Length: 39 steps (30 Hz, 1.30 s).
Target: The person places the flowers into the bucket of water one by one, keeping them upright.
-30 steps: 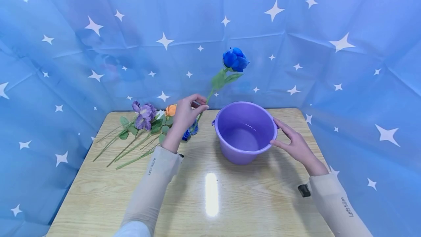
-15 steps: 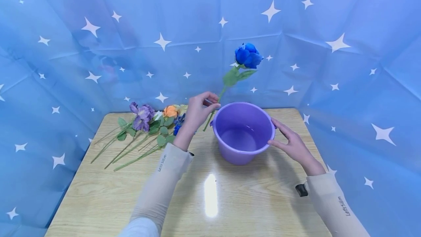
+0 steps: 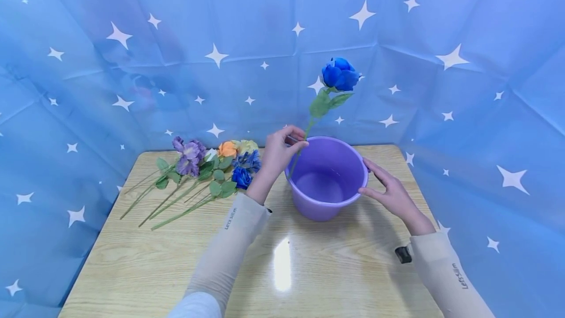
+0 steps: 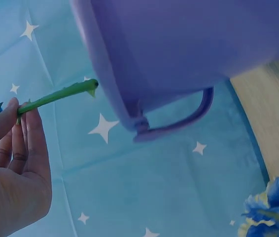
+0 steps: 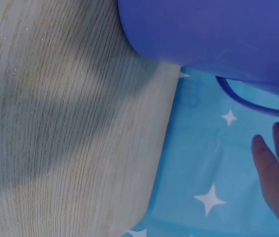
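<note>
Head view shows that our left hand [image 3: 281, 149], pinching a blue, green-stemmed artificial flower [image 3: 341, 75], has shifted it to the left rim of the round purple plastic bucket [image 3: 324, 185], seemingly above its opening, our spread right hand [image 3: 392, 194] touching the opposite side.

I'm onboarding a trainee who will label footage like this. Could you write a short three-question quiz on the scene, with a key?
1. Multiple choice: what does the left hand pinch?
a) an orange flower
b) the green stem of a blue flower
c) a white flower

2. Fill the gap: in the head view, the other flowers lie on the table to the ____ of the purple bucket.

3. True or false: the right hand is holding a flower.

Key: 1. b. 2. left. 3. False; it touches the side of the purple bucket.
</note>
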Tool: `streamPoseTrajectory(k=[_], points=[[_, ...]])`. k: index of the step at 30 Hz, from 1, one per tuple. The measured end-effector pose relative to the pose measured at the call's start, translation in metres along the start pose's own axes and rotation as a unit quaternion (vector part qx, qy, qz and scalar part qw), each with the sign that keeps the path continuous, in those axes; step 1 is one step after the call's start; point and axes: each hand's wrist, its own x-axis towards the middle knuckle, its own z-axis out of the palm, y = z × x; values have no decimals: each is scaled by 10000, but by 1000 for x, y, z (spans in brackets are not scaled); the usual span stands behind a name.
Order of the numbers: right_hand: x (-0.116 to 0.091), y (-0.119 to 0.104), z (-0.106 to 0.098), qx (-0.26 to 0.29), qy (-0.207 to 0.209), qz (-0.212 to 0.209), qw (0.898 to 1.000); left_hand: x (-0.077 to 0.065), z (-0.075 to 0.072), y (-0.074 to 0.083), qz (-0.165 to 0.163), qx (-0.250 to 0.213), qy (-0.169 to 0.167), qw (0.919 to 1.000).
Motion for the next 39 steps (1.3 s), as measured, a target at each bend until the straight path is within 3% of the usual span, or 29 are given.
streamPoseTrajectory(k=[11,24,31,39], points=[[-1,-1,1,58,23,26,10000,-2,21,-6,131,-139,144,9997],[-2,-3,2,78,-14,47,10000,-9,46,-28,-180,37,-59,9998],[-1,-3,1,119,-38,46,9999,-11,54,-25,-415,469,-167,9979],[-1,-1,0,107,-42,37,9999,-9,66,-19,-548,643,-263,9961]])
